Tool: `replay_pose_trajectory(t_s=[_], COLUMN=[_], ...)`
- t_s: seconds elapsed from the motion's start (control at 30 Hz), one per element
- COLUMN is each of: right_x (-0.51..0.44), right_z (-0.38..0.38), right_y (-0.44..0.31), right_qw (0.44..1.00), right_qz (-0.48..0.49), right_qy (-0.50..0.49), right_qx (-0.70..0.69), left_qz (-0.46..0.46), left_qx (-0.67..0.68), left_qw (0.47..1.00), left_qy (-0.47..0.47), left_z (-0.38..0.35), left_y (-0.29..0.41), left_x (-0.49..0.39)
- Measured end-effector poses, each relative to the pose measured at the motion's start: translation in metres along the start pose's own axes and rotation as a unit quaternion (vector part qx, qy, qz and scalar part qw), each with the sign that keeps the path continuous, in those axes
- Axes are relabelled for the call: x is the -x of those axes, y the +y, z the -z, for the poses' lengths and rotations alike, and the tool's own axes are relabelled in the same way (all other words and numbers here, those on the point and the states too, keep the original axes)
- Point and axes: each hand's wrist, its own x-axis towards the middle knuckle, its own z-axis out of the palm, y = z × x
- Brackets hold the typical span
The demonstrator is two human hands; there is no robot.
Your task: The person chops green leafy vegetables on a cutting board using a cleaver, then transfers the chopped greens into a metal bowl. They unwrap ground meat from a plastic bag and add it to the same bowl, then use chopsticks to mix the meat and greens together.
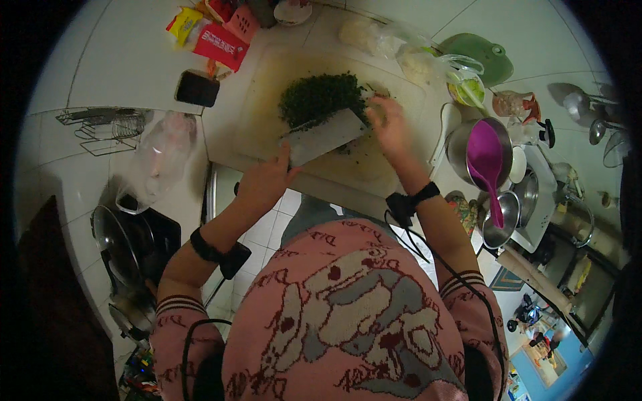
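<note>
A broad-bladed cleaver (328,138) lies tilted over the board, its handle end at my left hand (266,183). My left hand is closed on that end, which hides the handle. Bits of green cling along the blade's upper edge. Just beyond the blade is a heap of finely chopped dark green leaves (321,97). My right hand (388,125) is at the heap's right side, by the far end of the blade, with curled fingers and the thumb apart. Under all this is a pale cutting board (261,105) with scattered green scraps.
Left of the board are a dark phone-like object (197,88) and a red packet (220,45). Plastic bags (416,62) lie behind on the right. A magenta ladle (485,150) rests across a metal pot (455,150). A lidded pan (113,240) stands at far left.
</note>
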Motion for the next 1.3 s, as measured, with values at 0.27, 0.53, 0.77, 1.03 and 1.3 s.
replay_pose_trajectory(t_s=[0.27,0.53,0.77,1.03,1.3], right_x=[0.033,0.03,0.033,0.02,0.025], right_z=[-0.026,-0.025,-0.014,-0.007,0.001], right_y=[-0.076,-0.044,0.003,0.019,0.004], right_qw=[0.935,0.934,0.927,0.988,0.999], right_qz=[0.205,0.178,0.159,0.092,-0.019], right_qy=[-0.26,-0.257,-0.237,-0.112,-0.038], right_qx=[0.124,0.174,0.241,0.053,-0.011], left_qz=[-0.103,-0.128,-0.098,0.018,0.036], left_qx=[-0.073,-0.119,-0.086,0.259,0.276], left_qw=[0.988,0.981,0.991,0.965,0.949], left_qy=[0.084,0.081,0.03,0.045,0.15], left_z=[0.0,0.012,0.026,0.005,-0.046], left_y=[0.012,0.012,-0.006,-0.08,-0.128], left_x=[-0.009,-0.002,0.016,0.006,-0.112])
